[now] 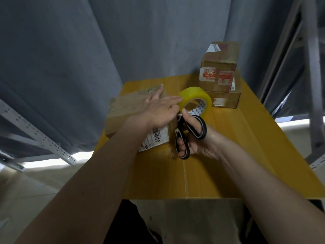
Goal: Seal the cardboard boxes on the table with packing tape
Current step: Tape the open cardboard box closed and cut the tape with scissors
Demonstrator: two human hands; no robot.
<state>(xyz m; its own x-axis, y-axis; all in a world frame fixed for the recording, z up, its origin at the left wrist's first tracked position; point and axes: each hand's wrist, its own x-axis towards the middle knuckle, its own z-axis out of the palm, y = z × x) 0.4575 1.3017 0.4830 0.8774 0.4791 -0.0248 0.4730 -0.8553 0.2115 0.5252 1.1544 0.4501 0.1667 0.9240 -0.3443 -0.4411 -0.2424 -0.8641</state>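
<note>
scissors (186, 132) upright, blades hidden

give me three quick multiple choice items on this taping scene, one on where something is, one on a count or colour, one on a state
1. Where does the roll of tape stand?
A. on the floor
B. on the table, between the near box and the stacked boxes
C. on top of the stack

2. How many cardboard boxes show on the table?
A. one
B. three
C. five

3. What is the right hand doing?
A. gripping black scissors
B. lying flat on the table
C. holding a pen

Answers:
1 B, the yellow roll sits upright on the tabletop between them.
2 B, one under the left hand, two stacked at the far right.
3 A, fingers pass through the handle loops.
</note>
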